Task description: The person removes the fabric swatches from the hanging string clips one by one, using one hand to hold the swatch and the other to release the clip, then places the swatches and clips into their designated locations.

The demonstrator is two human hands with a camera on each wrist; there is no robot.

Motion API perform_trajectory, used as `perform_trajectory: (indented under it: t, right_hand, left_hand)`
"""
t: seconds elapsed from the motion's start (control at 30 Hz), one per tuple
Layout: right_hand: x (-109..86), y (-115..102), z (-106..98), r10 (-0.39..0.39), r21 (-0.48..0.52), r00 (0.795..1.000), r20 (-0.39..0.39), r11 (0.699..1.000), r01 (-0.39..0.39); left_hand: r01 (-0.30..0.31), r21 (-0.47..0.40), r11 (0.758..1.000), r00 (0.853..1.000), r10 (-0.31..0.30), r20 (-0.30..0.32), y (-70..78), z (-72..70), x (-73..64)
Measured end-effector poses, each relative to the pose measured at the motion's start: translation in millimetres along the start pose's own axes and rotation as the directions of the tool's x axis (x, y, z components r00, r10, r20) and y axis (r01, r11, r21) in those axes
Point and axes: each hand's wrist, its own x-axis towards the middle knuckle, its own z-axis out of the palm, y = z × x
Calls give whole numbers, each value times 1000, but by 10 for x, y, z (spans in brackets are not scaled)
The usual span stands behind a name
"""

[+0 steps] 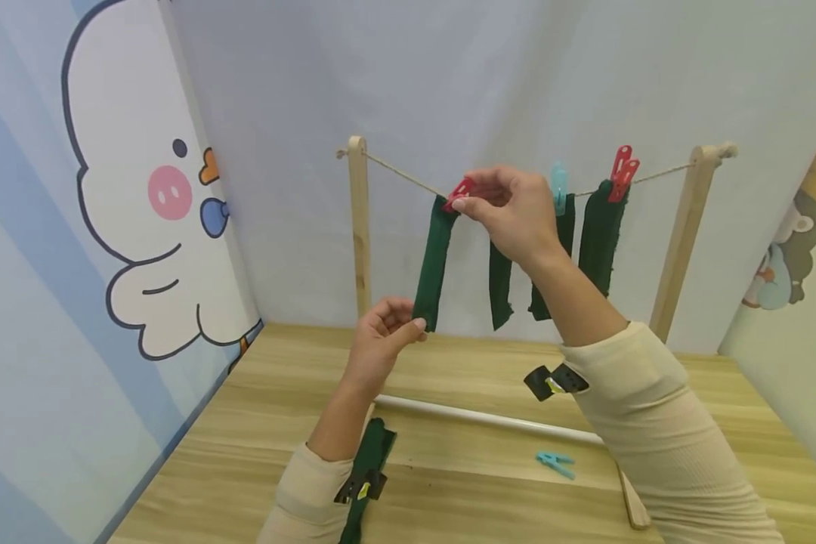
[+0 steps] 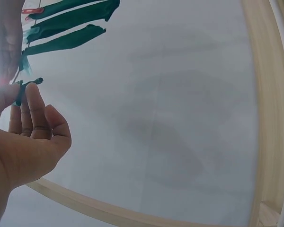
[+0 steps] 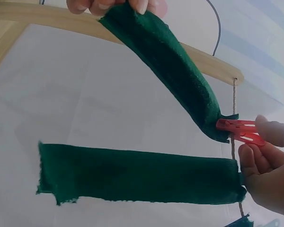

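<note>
Nearest me on the desk [image 1: 211, 461], a loose green strip [image 1: 376, 446] lies partly hidden by my left forearm. A blue clip [image 1: 556, 462] rests farther right, with a white rod [image 1: 489, 416] running crosswise just beyond it. Above the desk, my left grip [image 1: 381, 340] pinches the lower end of the slanting strip [image 1: 435, 264] between thumb and fingers. Higher up, my right grip [image 1: 517, 211] squeezes a red clip [image 1: 459, 194] set over that strip's upper end, right at the cord [image 1: 401, 175]. To the right, partly behind my hand, three more strips [image 1: 601, 234] hang down; a second blue clip [image 1: 560, 187] and a second red clip [image 1: 623, 177] show among them. Wooden posts [image 1: 359, 242] carry the cord's ends. Behind stands a pale backdrop [image 1: 279, 91], with a cartoon bird [image 1: 129, 106] to the left.
</note>
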Motion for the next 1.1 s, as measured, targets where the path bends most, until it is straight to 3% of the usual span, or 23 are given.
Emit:
perform_trajectory:
  t: [0.23,0.6,0.73,0.97,1.1]
  right_hand:
    - [-27,-21,-3,-104,-15,993,-58,994,104]
    - [-52,-18,-5,-194,25,972,-130,980,199]
    - [-49,-26,-24,-191,44,970,-152,979,199]
    - [-37,-43,-52,-98,106,972,-215,987,123]
    - [-74,-39,-47,-126,137,958,-256,977,165]
  left_hand:
    - [-11,3,1000,1000,11,-10,1,3,-18]
    - [-13,20,1000,1000,13,-1,-10,-13,-57]
    - [-6,31,999,1000,6,8,-23,-19,-73]
    - [-6,69,998,1000,4,29,-46,-44,-93]
    - [2,96,995,999,-6,39,-55,-65,-140]
